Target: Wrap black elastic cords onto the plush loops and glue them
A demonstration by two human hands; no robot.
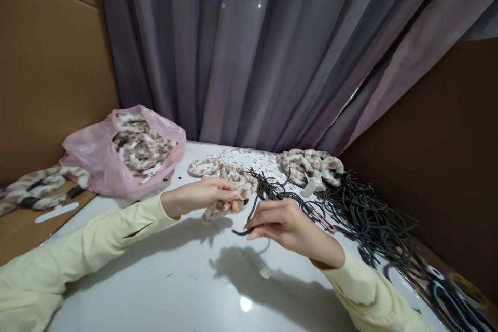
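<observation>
My left hand (216, 196) is closed on a fluffy brown-and-white fabric tube (213, 211), part of which hangs below the fingers. In my right hand (278, 223), thumb and fingers pinch a thin black cord (241, 232), its end pointing left toward the tube. The two hands are apart, raised over the white table (187, 280). Just behind them lie more fluffy tubes (218, 168) and a tangle of black cords (268, 187). The inside of the left grip is hidden by the fingers.
A pink plastic bag (97, 155) full of fluffy tubes stands at left. A fluffy bundle (311, 163) and a large heap of black cords (369, 218) lie at right. Scissors (447, 295) and a tape roll (467, 289) sit near the right edge. Cardboard walls (50, 62) flank the table.
</observation>
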